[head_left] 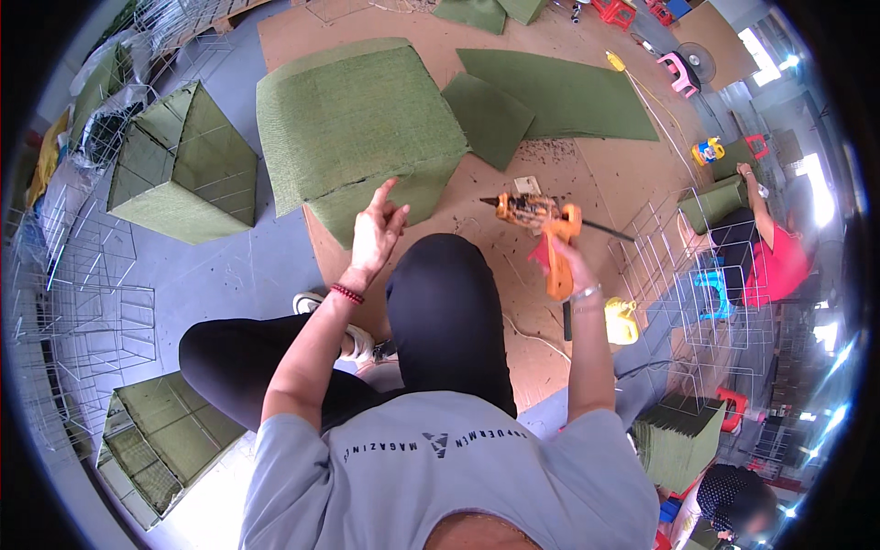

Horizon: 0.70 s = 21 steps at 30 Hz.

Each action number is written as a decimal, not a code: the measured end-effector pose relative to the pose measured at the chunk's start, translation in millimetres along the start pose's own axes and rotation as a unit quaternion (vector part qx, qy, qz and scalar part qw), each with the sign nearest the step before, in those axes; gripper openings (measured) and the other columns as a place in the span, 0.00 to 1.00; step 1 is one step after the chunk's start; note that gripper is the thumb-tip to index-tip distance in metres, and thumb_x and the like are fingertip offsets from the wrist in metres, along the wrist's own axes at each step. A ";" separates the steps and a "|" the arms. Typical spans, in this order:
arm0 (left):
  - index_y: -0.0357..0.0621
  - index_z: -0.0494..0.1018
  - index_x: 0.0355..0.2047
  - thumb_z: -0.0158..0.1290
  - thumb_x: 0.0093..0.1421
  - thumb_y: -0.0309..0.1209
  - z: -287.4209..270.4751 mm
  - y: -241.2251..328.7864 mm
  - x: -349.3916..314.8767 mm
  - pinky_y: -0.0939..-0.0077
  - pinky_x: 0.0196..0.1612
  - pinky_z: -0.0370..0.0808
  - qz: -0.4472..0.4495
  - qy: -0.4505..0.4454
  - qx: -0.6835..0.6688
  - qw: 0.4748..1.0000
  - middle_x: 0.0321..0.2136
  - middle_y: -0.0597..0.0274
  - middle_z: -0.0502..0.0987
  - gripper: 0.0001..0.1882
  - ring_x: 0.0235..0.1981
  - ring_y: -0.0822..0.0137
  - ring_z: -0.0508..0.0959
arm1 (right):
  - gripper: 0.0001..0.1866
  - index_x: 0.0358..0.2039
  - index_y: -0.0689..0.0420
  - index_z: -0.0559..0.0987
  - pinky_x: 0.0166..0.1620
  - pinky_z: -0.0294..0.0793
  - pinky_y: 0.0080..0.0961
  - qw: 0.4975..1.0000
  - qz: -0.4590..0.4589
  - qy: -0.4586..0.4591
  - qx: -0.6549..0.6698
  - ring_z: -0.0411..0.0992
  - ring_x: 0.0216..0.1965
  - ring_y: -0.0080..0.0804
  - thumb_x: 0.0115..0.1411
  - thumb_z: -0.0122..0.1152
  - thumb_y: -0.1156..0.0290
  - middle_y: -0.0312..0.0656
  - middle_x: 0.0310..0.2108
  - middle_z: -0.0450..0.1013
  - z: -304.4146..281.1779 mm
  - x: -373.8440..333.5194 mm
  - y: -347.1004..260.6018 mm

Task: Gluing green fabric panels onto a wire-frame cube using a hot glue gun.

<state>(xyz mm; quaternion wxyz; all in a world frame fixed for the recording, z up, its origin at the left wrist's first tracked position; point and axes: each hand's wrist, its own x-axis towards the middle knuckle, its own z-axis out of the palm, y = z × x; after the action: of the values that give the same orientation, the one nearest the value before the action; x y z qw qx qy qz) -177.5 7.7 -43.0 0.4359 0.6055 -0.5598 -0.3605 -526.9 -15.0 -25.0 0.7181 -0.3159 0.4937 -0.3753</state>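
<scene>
A large box covered in green woven matting (367, 115) stands in front of me, with a dark seam along its near upper edge. My left hand (376, 234) is at that seam, index finger stretched out toward it and the other fingers loosely bent, holding nothing. Whether the fingertip touches the mat cannot be made out. To the right, my right hand (584, 271) is closed round the handle of an orange glue gun (559, 257). Its dark, stained nozzle points left, apart from the box, and a dark stick juts from its back.
Flat green mat pieces (573, 96) lie on brown board (596, 174) beyond the box. Green-covered frames (206, 174) and bare wire frames (105, 321) stand at left. A yellow jug (621, 321) is near my right forearm. Co-workers in red (777, 266) and dotted clothing (733, 495) sit at right.
</scene>
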 end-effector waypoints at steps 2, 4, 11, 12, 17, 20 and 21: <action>0.37 0.59 0.56 0.49 0.59 0.26 17.2 -9.3 10.0 0.78 0.30 0.75 -0.018 0.019 -0.097 0.995 0.22 0.59 0.75 0.24 0.22 0.73 0.75 | 0.18 0.46 0.51 0.68 0.23 0.72 0.23 0.999 -0.012 0.004 0.030 0.71 0.27 0.27 0.57 0.58 0.64 0.35 0.33 0.70 -15.7 -7.8 16.4; 0.37 0.59 0.56 0.49 0.59 0.26 32.4 -18.2 14.9 0.78 0.30 0.74 -0.022 0.027 -0.127 0.991 0.21 0.60 0.75 0.24 0.22 0.73 0.75 | 0.17 0.46 0.53 0.68 0.23 0.71 0.23 0.998 -0.022 0.007 0.060 0.71 0.27 0.28 0.57 0.57 0.65 0.36 0.31 0.71 -29.6 -14.5 25.8; 0.40 0.70 0.46 0.43 0.64 0.33 78.1 -15.6 29.8 0.76 0.33 0.74 -0.017 0.016 -0.119 0.993 0.22 0.58 0.76 0.14 0.24 0.71 0.76 | 0.16 0.45 0.55 0.68 0.22 0.69 0.22 0.992 -0.043 -0.007 0.117 0.69 0.24 0.29 0.59 0.55 0.64 0.39 0.31 0.71 -51.0 -27.1 37.4; 0.40 0.70 0.46 0.42 0.64 0.34 83.3 -10.3 33.0 0.75 0.33 0.75 -0.008 -0.010 -0.103 0.995 0.22 0.57 0.77 0.15 0.24 0.70 0.77 | 0.16 0.45 0.56 0.68 0.22 0.69 0.22 0.992 -0.047 -0.002 0.117 0.69 0.23 0.29 0.59 0.55 0.63 0.40 0.31 0.71 -52.6 -26.3 39.2; 0.38 0.71 0.43 0.41 0.65 0.36 108.0 -14.2 46.7 0.72 0.33 0.74 0.016 -0.122 -0.086 0.989 0.22 0.55 0.77 0.16 0.25 0.65 0.78 | 0.16 0.45 0.56 0.68 0.23 0.68 0.22 0.990 -0.038 0.002 0.139 0.68 0.22 0.28 0.59 0.54 0.63 0.40 0.31 0.71 -52.4 -21.5 42.2; 0.37 0.73 0.41 0.42 0.64 0.37 109.2 -17.3 33.6 0.73 0.34 0.74 -0.019 -0.166 -0.095 0.981 0.23 0.55 0.77 0.16 0.26 0.67 0.78 | 0.16 0.45 0.57 0.69 0.23 0.68 0.21 0.989 -0.052 0.005 0.139 0.68 0.21 0.28 0.60 0.54 0.63 0.40 0.31 0.71 -47.6 -18.4 40.3; 0.36 0.73 0.39 0.44 0.64 0.39 107.5 -17.4 29.8 0.73 0.34 0.74 -0.054 -0.188 -0.112 0.974 0.23 0.56 0.77 0.18 0.28 0.67 0.77 | 0.16 0.44 0.57 0.69 0.23 0.68 0.21 0.988 -0.061 0.008 0.139 0.67 0.20 0.28 0.60 0.53 0.63 0.41 0.31 0.72 -45.0 -16.6 39.3</action>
<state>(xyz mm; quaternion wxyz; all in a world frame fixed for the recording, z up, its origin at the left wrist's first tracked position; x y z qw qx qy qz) -267.2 -35.4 -96.3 0.3671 0.5039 -0.5543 -0.5514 -564.3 15.7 -63.6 0.7269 -0.2392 0.4221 -0.4860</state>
